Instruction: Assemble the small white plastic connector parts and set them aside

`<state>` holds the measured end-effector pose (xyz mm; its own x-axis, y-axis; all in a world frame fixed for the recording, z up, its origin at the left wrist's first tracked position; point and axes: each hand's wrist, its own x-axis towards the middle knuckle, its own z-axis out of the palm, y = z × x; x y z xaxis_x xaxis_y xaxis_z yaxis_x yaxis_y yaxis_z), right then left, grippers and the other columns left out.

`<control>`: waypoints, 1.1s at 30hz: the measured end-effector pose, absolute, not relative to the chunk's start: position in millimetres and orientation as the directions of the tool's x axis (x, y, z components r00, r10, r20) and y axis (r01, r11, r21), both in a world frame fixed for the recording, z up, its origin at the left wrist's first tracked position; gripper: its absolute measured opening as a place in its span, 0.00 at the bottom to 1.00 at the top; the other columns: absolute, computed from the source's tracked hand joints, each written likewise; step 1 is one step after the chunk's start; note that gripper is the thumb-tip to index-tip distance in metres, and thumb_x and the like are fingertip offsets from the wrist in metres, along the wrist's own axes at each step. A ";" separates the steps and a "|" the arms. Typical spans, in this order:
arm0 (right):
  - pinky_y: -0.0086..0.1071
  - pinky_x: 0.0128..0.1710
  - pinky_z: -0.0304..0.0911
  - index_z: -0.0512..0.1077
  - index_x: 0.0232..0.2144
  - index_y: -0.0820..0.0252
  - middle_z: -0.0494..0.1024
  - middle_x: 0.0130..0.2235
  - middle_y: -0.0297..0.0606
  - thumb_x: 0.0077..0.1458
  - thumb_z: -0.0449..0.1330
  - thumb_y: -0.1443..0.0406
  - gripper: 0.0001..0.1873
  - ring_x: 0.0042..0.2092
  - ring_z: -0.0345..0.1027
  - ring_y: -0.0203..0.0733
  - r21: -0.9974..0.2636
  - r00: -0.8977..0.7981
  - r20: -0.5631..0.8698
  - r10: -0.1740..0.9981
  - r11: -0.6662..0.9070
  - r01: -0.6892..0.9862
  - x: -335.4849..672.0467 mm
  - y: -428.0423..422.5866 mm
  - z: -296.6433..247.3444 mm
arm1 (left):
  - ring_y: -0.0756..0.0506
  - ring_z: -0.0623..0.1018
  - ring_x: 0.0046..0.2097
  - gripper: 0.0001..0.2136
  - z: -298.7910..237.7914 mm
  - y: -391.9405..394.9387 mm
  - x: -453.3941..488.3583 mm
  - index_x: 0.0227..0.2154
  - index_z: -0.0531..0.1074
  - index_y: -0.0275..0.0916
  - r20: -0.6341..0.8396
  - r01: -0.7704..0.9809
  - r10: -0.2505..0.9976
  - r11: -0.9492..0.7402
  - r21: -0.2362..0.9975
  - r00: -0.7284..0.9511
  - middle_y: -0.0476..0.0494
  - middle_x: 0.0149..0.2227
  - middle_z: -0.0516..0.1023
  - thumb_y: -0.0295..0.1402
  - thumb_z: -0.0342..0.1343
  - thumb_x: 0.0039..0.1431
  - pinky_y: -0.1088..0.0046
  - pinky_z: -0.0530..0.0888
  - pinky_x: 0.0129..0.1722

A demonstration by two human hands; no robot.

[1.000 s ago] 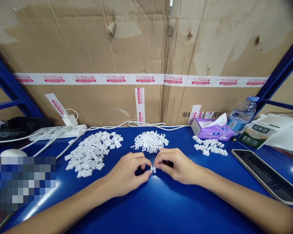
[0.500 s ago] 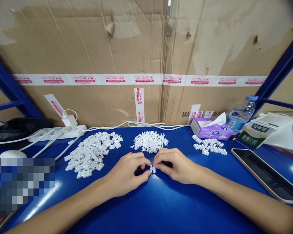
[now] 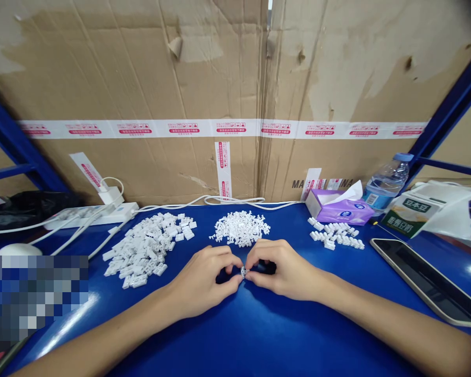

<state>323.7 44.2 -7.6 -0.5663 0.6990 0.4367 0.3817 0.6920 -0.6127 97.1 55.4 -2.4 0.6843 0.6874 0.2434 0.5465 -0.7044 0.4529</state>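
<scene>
Small white plastic part point(image 3: 243, 271) pinched between left hand point(image 3: 202, 281) and right hand point(image 3: 282, 269), both closed on it, fingers curled, above centre of blue surface point(image 3: 259, 335). Beyond hands, 3 white piles: large pile point(image 3: 143, 248) ahead of left hand, fine pile point(image 3: 240, 229) straight ahead, loose pile point(image 3: 335, 234) ahead of right hand. Tissue box point(image 3: 339, 208) behind loose pile; phone point(image 3: 424, 280) lies right of right hand.
</scene>
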 end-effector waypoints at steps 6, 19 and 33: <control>0.33 0.39 0.67 0.78 0.33 0.60 0.81 0.34 0.36 0.57 0.68 0.66 0.03 0.37 0.73 0.39 -0.608 -0.566 0.434 0.701 0.692 0.389 323.3 44.8 -9.8 | 0.49 0.72 0.31 0.03 -3.1 54.9 97.4 0.36 0.77 0.42 0.248 0.552 0.691 -0.703 0.449 0.679 0.52 0.31 0.73 0.30 0.59 0.60 0.69 0.64 0.37; 0.32 0.36 0.65 0.78 0.38 0.60 0.78 0.37 0.36 0.52 0.71 0.64 0.10 0.36 0.71 0.38 -0.531 -0.636 0.342 0.692 0.700 0.477 339.5 47.5 1.0 | 0.49 0.71 0.30 0.04 -4.4 55.0 96.7 0.36 0.78 0.41 0.252 0.554 0.700 -0.694 0.459 0.668 0.51 0.30 0.74 0.32 0.60 0.60 0.68 0.65 0.35; 0.29 0.32 0.64 0.80 0.34 0.60 0.77 0.29 0.34 0.56 0.66 0.67 0.03 0.31 0.69 0.35 -0.617 -0.546 0.349 0.762 0.625 0.478 326.5 45.4 -4.2 | 0.49 0.71 0.31 0.04 -2.6 55.1 97.7 0.36 0.77 0.41 0.236 0.558 0.686 -0.708 0.434 0.688 0.52 0.30 0.73 0.32 0.58 0.61 0.68 0.64 0.37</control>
<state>326.5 45.4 -4.2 -0.5458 0.7617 0.3490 0.4780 0.6252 -0.6170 97.7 55.1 -2.6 0.6881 0.6863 0.2357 0.5575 -0.7079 0.4337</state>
